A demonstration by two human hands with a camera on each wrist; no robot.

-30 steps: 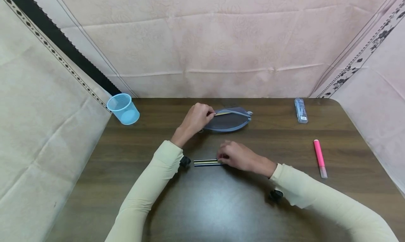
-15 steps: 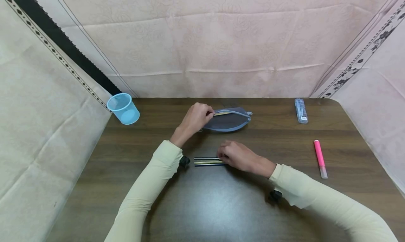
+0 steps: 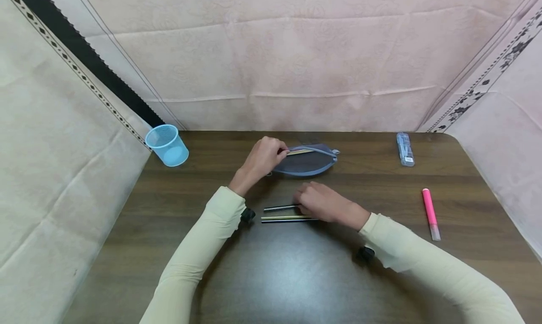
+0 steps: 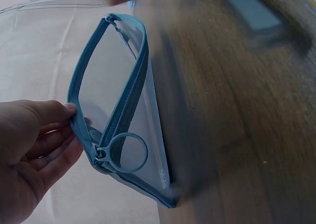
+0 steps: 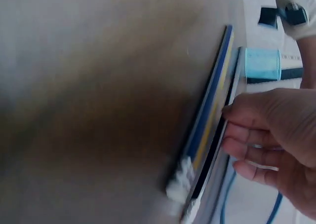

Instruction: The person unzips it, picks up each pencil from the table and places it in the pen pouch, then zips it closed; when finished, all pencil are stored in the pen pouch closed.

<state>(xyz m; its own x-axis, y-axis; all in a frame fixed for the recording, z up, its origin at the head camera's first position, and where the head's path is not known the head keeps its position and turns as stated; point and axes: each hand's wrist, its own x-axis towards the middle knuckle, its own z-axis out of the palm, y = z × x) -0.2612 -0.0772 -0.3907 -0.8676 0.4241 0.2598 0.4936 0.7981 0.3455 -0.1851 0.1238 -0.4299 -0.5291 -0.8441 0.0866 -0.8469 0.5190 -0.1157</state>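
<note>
My left hand [image 3: 263, 155] pinches the rim of a blue-grey mesh zip pouch [image 3: 306, 164] at the back of the table. Its zip gapes open in the left wrist view, with a ring pull [image 4: 129, 153] hanging near the fingers. Nearer the front, my right hand [image 3: 325, 202] pinches a slim dark pencil-like stick [image 3: 279, 208], slightly tilted. Alongside, apart from it, lie similar sticks [image 3: 285, 219], dark with a yellow stripe. In the right wrist view these sticks [image 5: 210, 98] look blue and yellow, with blurred whitish ends; their exact kind is unclear.
A light blue mesh cup [image 3: 167, 146] leans at the table's back left. A clear blue case-like item [image 3: 405, 149] lies at the back right, with a pink marker [image 3: 429, 213] in front of it. Pale cloth [image 3: 296, 65] hangs along the table's back and sides.
My right hand has separated one dark stick from the group and moved it slightly up and right, away from the others. My left hand keeps its hold on the pouch.
</note>
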